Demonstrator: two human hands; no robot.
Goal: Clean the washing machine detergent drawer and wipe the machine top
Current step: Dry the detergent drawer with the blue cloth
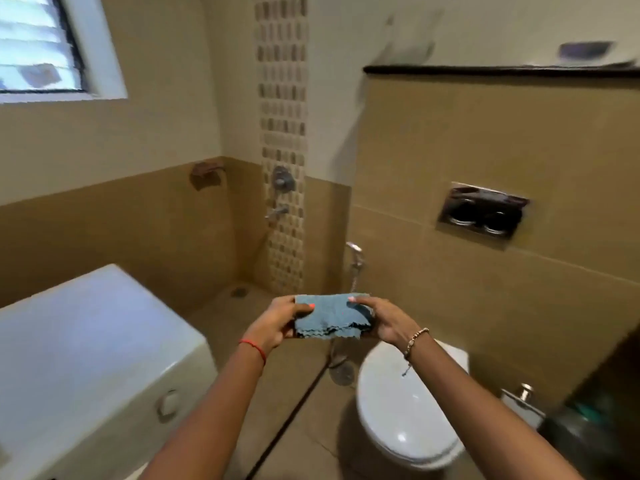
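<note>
Folded blue microfibre cloth [330,317] with scalloped edges held in mid-air at centre, above the brown tiled floor [294,410]. Left hand [277,323] grips its left end, fingers curled, thumb on top; right hand [384,322] clamps the right end likewise. White washing machine [93,358] sits lower left, top bare, well apart from cloth. White toilet [405,410], lid closed, lower right. Chrome flush plate [481,216] on tan wall; window [41,46] upper left.

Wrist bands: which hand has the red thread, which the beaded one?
The left hand wears the red thread; the right hand wears the beaded bracelet. Both hands grip the folded blue cloth.
</note>
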